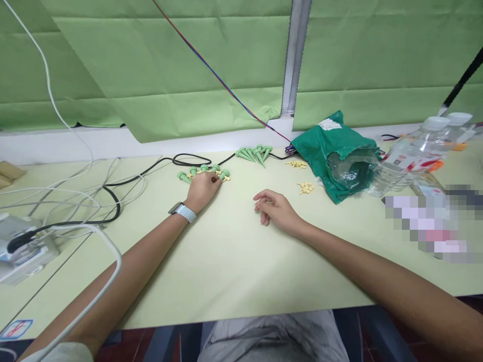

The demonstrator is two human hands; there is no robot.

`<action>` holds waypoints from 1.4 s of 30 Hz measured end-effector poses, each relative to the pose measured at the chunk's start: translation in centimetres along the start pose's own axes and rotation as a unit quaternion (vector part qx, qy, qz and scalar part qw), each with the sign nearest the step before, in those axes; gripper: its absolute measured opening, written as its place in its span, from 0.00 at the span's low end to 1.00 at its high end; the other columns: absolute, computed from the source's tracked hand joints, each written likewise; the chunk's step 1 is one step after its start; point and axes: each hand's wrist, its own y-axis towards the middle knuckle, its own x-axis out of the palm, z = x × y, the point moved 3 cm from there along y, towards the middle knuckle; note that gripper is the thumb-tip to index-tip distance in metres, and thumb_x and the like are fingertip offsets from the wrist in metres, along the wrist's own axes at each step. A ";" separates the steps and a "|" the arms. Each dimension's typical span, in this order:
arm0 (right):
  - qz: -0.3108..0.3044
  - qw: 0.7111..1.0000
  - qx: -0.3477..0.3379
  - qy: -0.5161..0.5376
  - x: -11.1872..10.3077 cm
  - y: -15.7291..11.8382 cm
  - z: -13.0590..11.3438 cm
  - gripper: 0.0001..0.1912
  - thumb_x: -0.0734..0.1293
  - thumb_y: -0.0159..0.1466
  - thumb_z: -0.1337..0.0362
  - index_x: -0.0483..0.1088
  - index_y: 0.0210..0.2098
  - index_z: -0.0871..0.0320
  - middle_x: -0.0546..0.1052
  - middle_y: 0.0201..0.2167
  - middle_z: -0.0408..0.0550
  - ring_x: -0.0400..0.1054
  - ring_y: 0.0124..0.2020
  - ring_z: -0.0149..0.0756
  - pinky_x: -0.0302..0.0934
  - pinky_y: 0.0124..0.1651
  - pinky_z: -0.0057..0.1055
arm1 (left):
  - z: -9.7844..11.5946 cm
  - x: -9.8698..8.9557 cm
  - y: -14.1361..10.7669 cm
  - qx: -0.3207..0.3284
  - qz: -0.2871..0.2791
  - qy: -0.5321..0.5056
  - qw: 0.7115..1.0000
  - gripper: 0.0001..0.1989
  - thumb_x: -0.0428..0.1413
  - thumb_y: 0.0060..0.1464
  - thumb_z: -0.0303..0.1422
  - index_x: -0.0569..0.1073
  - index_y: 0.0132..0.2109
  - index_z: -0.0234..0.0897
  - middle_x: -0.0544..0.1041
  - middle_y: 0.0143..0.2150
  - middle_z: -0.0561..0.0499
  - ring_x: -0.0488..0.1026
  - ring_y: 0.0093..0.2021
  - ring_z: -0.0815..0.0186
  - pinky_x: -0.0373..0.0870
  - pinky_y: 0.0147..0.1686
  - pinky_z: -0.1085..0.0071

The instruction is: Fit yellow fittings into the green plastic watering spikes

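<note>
Resting the left hand [203, 191], fingers together, on tapered green plastic spikes [183, 177] by the pale yellow table's [234, 266] far edge, the right hand [275, 211] empty, fingers loosely apart.

Just behind the left hand [203, 191] sits a smartwatch [182, 211] with a pale white band and a grey case. Farther back from that hand, a pale sleeve [60, 353] shows, and creased light grey trousers [272, 342] lie below and to its right.
</note>
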 end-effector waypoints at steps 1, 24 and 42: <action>-0.002 1.000 0.000 -0.003 0.0 0.0 0.0 0.08 0.65 0.61 0.66 0.69 0.41 0.58 0.73 0.31 0.42 0.69 0.19 0.27 0.65 0.21 0.25 | 0.0 0.0 0.2 0.004 -0.006 0.011 1.000 0.11 0.57 0.57 0.39 0.80 0.35 0.37 0.82 0.36 0.42 0.75 0.38 0.51 0.65 0.41 0.59; -0.024 1.000 0.002 -0.015 0.0 0.2 0.2 0.07 0.65 0.62 0.64 0.71 0.40 0.58 0.74 0.28 0.42 0.68 0.20 0.27 0.64 0.22 0.25 | 0.2 -0.9 0.7 0.017 0.027 0.140 0.990 0.10 0.54 0.54 0.32 0.78 0.42 0.39 0.80 0.40 0.42 0.75 0.45 0.48 0.63 0.45 0.57; -0.036 0.999 0.000 -0.026 0.1 0.2 0.4 0.07 0.64 0.61 0.67 0.72 0.38 0.57 0.74 0.28 0.42 0.67 0.21 0.26 0.63 0.23 0.23 | 6.9 3.0 4.6 0.003 -0.033 0.003 0.999 0.15 0.53 0.55 0.32 0.77 0.48 0.35 0.79 0.47 0.40 0.75 0.47 0.49 0.64 0.50 0.58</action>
